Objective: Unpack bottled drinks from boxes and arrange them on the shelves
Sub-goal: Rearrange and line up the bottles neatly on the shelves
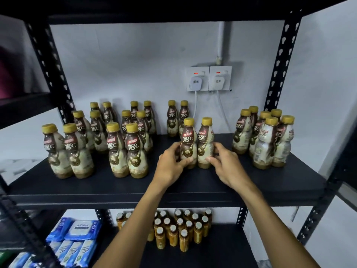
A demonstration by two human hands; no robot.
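Two coffee bottles with gold caps stand side by side on the black shelf (173, 188). My left hand (171, 161) grips the left bottle (188, 141) low on its body. My right hand (224, 161) grips the right bottle (205, 140) the same way. Both bottles are upright and touch each other. Behind them two more bottles (177, 117) stand against the wall. Rows of the same bottles (100, 140) fill the shelf's left half, and a cluster of bottles (266, 138) stands at the right. No box is in view.
Two wall sockets with plugs (208, 79) sit behind the shelf, cables hanging down. Black slotted uprights (280, 60) frame the shelf. On the lower shelf stand several small orange bottles (179, 227) and blue wipe packs (77, 235).
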